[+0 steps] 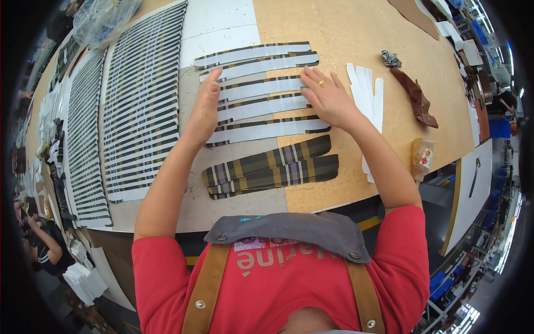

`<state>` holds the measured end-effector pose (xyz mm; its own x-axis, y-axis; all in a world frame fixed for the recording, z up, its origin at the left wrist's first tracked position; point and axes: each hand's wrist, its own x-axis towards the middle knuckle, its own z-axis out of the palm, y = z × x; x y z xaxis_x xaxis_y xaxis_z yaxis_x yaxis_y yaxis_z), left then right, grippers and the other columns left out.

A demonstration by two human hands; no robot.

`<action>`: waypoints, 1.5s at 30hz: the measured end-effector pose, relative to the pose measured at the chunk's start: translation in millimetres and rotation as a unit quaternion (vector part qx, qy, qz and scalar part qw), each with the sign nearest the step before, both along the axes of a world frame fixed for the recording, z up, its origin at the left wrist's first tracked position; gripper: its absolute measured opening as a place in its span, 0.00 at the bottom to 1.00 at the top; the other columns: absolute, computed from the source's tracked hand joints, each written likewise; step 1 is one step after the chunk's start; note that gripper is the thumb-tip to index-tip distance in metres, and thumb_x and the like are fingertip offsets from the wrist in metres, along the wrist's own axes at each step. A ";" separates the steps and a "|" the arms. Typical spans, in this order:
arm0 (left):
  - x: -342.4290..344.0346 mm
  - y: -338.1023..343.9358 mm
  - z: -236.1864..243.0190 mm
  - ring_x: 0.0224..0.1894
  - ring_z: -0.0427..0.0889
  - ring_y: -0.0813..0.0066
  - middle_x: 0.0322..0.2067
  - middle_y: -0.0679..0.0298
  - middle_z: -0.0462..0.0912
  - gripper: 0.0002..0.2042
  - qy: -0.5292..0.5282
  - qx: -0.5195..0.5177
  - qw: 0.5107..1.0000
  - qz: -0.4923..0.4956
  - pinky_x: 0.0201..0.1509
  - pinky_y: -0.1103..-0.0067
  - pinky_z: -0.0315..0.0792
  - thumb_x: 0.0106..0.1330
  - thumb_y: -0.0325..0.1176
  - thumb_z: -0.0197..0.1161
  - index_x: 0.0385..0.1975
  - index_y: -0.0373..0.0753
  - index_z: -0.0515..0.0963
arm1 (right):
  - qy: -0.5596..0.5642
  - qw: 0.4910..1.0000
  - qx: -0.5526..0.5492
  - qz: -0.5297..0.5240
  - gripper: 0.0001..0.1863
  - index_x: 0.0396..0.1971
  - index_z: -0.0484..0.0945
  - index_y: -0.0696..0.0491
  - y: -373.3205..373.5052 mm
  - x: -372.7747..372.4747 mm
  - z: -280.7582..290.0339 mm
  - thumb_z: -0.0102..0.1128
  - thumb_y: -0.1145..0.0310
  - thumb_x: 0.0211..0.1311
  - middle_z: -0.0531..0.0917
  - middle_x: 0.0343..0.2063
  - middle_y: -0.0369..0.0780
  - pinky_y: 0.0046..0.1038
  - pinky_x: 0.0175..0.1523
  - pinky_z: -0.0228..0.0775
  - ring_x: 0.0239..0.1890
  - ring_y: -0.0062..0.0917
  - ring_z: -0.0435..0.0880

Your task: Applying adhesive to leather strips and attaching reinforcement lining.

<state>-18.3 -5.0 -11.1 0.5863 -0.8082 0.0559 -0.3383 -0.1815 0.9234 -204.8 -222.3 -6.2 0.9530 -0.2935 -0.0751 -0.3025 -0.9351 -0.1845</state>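
Several plaid strips with white backing (pixel 261 100) lie in horizontal rows before me. My left hand (pixel 206 100) stands on its edge at their left ends, fingers pointing forward and partly hidden behind the thumb. My right hand (pixel 327 97) lies over the right ends, fingers spread, a gold ring on one. Nearer me are overlapping plaid strips (pixel 270 173), plaid side up. Right of them lie plain white strips (pixel 361 83).
Long rows of backed strips (pixel 142 100) fill the left, below a plastic bag (pixel 103 19). At right are a brown crumpled piece (pixel 414 97), a grey wad (pixel 391 58) and a glue container (pixel 423 156) on the worktable (pixel 311 28). A co-worker (pixel 50 245) is at lower left.
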 end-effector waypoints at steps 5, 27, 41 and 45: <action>33.2 -30.1 13.8 0.69 0.48 0.58 0.65 0.52 0.53 0.24 -0.291 0.055 0.955 0.021 0.70 0.65 0.41 0.71 0.43 0.37 0.61 0.33 0.59 | -0.225 0.974 0.021 0.000 0.26 0.62 0.59 0.53 5.7 77.3 18.2 0.30 0.54 0.69 0.60 0.64 0.39 0.41 0.70 0.38 0.67 0.33 0.54; 94.5 -39.8 -13.8 0.59 0.65 0.59 0.55 0.49 0.67 0.21 -0.202 0.110 0.973 0.021 0.63 0.73 0.58 0.66 0.42 0.51 0.55 0.36 0.68 | -0.079 0.988 0.060 -0.119 0.18 0.45 0.76 0.49 -77.6 90.2 -8.4 0.57 0.59 0.55 0.75 0.51 0.36 0.36 0.60 0.59 0.53 0.31 0.72; 90.0 -28.6 32.5 0.35 0.74 0.71 0.32 0.60 0.76 0.10 -0.171 0.174 0.970 0.012 0.40 0.78 0.67 0.61 0.32 0.56 0.38 0.35 0.76 | -0.183 0.873 0.413 -0.187 0.13 0.37 0.78 0.59 -92.7 65.4 17.5 0.59 0.67 0.54 0.80 0.28 0.36 0.23 0.37 0.68 0.30 0.21 0.75; 71.3 -8.0 31.8 0.27 0.69 0.81 0.23 0.69 0.71 0.09 -0.018 0.152 0.988 0.014 0.33 0.83 0.66 0.61 0.29 0.55 0.39 0.33 0.73 | -0.115 0.871 0.448 -0.163 0.12 0.38 0.78 0.60 -85.4 44.2 18.8 0.58 0.69 0.55 0.78 0.26 0.34 0.19 0.36 0.66 0.27 0.17 0.73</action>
<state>53.0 -13.0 20.7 0.6101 -0.7749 -0.1653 -0.3619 -0.4581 0.8119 -160.6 -307.7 12.6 0.8504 -0.4727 -0.2312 -0.3834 -0.2557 -0.8875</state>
